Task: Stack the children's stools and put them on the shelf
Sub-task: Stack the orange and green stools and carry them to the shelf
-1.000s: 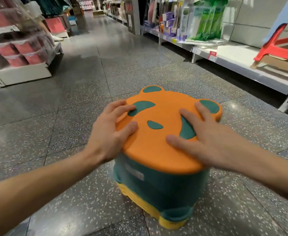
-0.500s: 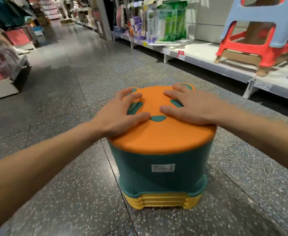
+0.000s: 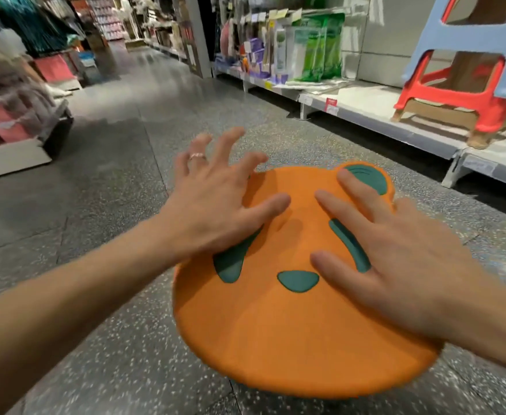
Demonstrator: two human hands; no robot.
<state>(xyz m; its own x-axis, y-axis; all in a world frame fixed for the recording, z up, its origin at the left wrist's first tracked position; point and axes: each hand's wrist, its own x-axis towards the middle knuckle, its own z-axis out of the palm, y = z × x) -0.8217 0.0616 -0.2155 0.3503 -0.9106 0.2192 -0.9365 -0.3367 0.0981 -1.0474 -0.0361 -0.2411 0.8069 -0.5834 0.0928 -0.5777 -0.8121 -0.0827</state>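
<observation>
Orange stool (image 3: 275,339) w/ teal face patches is sitting low on the speckled floor (image 3: 111,339), mid-aisle, near the shelf (image 3: 380,115) on the R but well apart from it. Only the seat is showing. The body & anything nested under it are hiding below the seat, so can't tell how many are stacked.

Both hands are lying on the seat, neither one gripping. R hand (image 3: 395,259) is resting flat on the R half, fingers straight & spread, thumb pointing toward the teal nose patch. L hand (image 3: 212,211) is covering the L edge, palm over a teal eye patch, fingers splayed & reaching past the far rim. Its tips are bending a little in the air & holding nothing. A ring (image 3: 197,155) is showing on one finger.

Why so, imo: palms spread on both sides are loading the seat evenly, prob. pressing it down square or steadying it before a lift. The L fingers hanging past the rim look to be heading for an under-edge hold.

The shelf is carrying a blue stool (image 3: 425,55) sitting over a red stool (image 3: 491,115), w/ green packs (image 3: 320,46) farther along. Prob. target is the stretch between those two.

Next move is going to need a real grip on both sides, since flat palms can't lift. Risks: smooth plastic slipping, or lower stools dropping out if only the top one is being lifted.
</observation>
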